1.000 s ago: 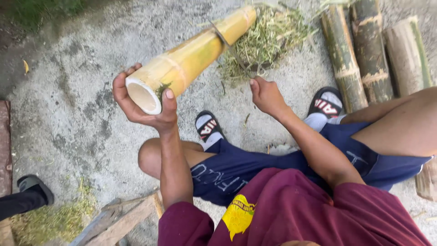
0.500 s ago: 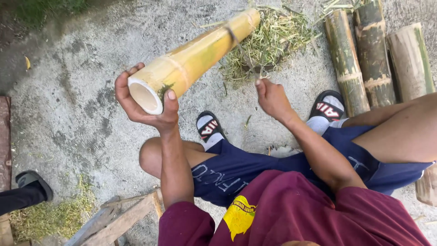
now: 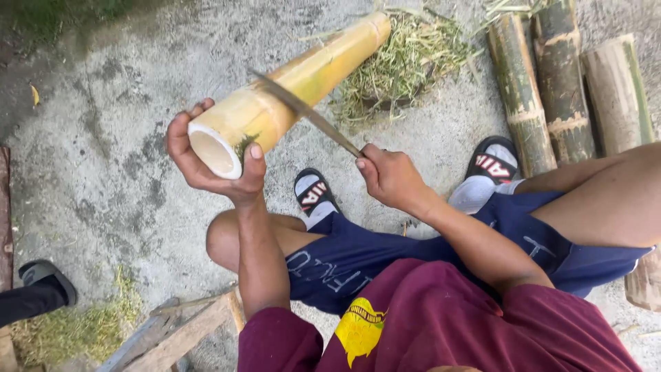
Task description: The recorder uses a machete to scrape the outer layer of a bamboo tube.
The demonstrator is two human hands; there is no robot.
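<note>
One peeled yellow bamboo tube (image 3: 289,93) lies slanted across the upper middle of the view, its far end resting on the concrete ground (image 3: 103,207) beside a heap of green shavings (image 3: 406,65), its near, open end raised above the person's knee. The tube is hollow; the pale inside of the open end shows nothing in it, and a few green shreds cling to its rim.

The left hand (image 3: 206,162) cups that open end from below, fingers curled around the far side and the thumb pressed on the rim. The right hand (image 3: 392,176) is closed in a fist around the handle of one long knife (image 3: 306,114). The blade runs up and to the left from the fist and lies across the tube's upper side, roughly at its middle; whether the edge bites into the skin cannot be told.

Three unpeeled green bamboo sections (image 3: 558,89) lie side by side at the upper right, touching or nearly touching one another, well apart from the tube in hand.

The person sits with knees bent, wearing dark blue shorts and a maroon shirt. Two black slide sandals show over pale socks: one (image 3: 313,193) below the knife, the other (image 3: 492,162) just beside the green sections.

At the lower left edge a dark trouser leg and one dark shoe (image 3: 45,275) of another person show, next to a small patch of shavings. Wooden boards (image 3: 172,331) lie at the bottom, left of the maroon shirt.
</note>
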